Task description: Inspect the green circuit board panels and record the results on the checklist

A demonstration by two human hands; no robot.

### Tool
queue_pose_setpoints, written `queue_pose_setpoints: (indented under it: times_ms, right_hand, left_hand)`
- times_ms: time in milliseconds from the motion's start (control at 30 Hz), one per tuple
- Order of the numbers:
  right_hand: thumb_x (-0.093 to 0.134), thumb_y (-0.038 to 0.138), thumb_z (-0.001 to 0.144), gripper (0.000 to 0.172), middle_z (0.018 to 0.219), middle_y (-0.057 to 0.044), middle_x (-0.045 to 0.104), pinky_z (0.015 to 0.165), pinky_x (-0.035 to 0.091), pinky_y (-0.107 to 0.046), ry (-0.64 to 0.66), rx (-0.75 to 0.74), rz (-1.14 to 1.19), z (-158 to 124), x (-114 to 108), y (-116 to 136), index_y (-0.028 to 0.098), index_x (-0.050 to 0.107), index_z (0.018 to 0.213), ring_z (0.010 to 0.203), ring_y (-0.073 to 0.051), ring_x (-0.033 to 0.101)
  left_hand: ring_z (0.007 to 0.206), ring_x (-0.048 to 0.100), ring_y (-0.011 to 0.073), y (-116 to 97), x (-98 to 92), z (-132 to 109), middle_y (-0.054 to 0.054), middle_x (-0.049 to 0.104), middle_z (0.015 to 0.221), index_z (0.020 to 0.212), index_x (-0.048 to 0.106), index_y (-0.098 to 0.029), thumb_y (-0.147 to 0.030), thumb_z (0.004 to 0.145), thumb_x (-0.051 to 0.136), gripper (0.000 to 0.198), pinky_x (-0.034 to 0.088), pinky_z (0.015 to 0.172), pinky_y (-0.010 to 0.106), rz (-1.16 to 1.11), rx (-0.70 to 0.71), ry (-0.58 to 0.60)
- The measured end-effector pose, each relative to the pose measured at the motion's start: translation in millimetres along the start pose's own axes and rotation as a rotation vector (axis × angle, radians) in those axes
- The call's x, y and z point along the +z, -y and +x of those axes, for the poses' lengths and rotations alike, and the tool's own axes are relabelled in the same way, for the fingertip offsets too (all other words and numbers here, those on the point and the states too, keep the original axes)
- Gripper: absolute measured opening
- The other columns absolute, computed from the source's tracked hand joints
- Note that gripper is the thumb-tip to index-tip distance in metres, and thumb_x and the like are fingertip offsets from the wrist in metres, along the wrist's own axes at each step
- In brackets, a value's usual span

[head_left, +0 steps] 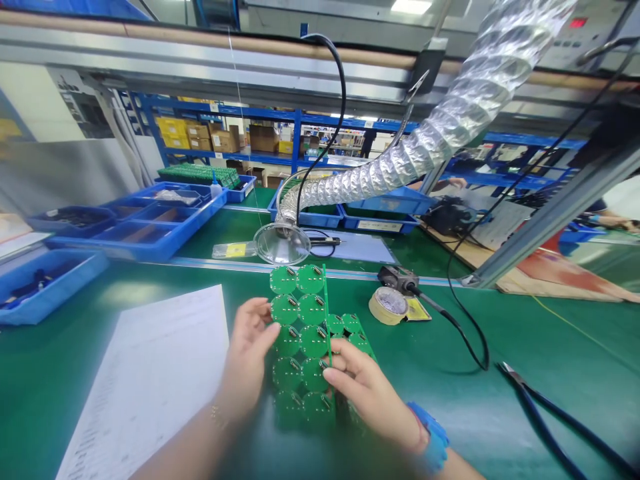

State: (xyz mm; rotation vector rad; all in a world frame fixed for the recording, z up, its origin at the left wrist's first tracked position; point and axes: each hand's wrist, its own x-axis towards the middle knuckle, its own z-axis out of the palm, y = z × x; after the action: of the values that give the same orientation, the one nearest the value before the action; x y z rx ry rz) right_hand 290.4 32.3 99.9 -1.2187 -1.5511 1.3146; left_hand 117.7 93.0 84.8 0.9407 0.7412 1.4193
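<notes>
Here, our right hand (373, 400) pinches the thin green strip (327, 300) between thumb and forefinger; its long axis runs away from us along the round-board PCB panel (311, 310), while our left hand (247, 347) curls against the panel's left edge, nearer its middle.

Green-topped counter (500, 413) carries a loose white printed paper sheet (150, 387), lying flat at left. Black-handled steel side cutters (550, 420) at lower right. Beige masking tape roll (389, 305) stands tilted near a black-corded metal tool (397, 279). Silver foil flexible duct (400, 163) ends in a clear round plastic hood (281, 243), low over the far counter edge. Blue plastic compartment tray (135, 223) at far left. Beyond: blue steel shelving (295, 127) holding brown cardboard boxes (225, 139).
</notes>
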Motion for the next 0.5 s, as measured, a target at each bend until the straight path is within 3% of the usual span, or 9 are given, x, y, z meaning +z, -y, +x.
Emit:
queue_pose_setpoints:
  times_ms: [67, 133, 300, 500]
  right_hand:
    - [0.048, 0.034, 0.084, 0.026, 0.067, 0.003, 0.047, 0.061, 0.042, -0.025, 0.006, 0.005, 0.065, 0.1, -2.1, 0.9, 0.019, 0.048, 0.105, 0.063, -0.010, 0.047]
    - [0.050, 0.034, 0.083, 0.025, 0.068, 0.002, 0.047, 0.061, 0.042, -0.025, 0.005, 0.007, 0.109, -0.3, -3.2, 1.7, 0.019, 0.049, 0.104, 0.063, -0.010, 0.047]
    - [0.052, 0.032, 0.082, 0.026, 0.071, 0.001, 0.051, 0.062, 0.042, -0.026, 0.026, -0.004, 0.162, -1.8, -2.8, 3.7, 0.019, 0.049, 0.104, 0.064, -0.011, 0.049]
    - [0.051, 0.030, 0.084, 0.025, 0.076, 0.000, 0.055, 0.062, 0.041, -0.024, 0.039, -0.025, 0.169, -2.0, -1.8, 7.1, 0.018, 0.049, 0.105, 0.066, -0.009, 0.049]
  left_hand:
    - [0.093, 0.050, 0.0156, -1.8, -6.7, 7.0, 0.000, 0.053, 0.100, 0.078, 0.054, -0.021, -0.016, 0.074, 0.053, 0.006, 0.044, 0.076, 0.028, -0.075, 0.074, -0.089]
    - [0.091, 0.051, 0.0173, -3.3, -11.3, 11.6, 0.002, 0.054, 0.097, 0.065, 0.053, -0.018, -0.016, 0.074, 0.050, 0.010, 0.045, 0.073, 0.030, -0.144, 0.083, -0.076]
    - [0.085, 0.051, 0.0166, -2.8, -12.2, 12.7, 0.003, 0.057, 0.089, 0.072, 0.060, -0.019, -0.024, 0.077, 0.047, 0.015, 0.046, 0.069, 0.029, -0.168, 0.036, -0.007]
    - [0.076, 0.051, 0.0148, -1.5, -9.0, 12.2, 0.003, 0.055, 0.077, 0.070, 0.058, -0.016, -0.031, 0.076, 0.052, 0.018, 0.044, 0.069, 0.027, -0.105, -0.009, -0.052]
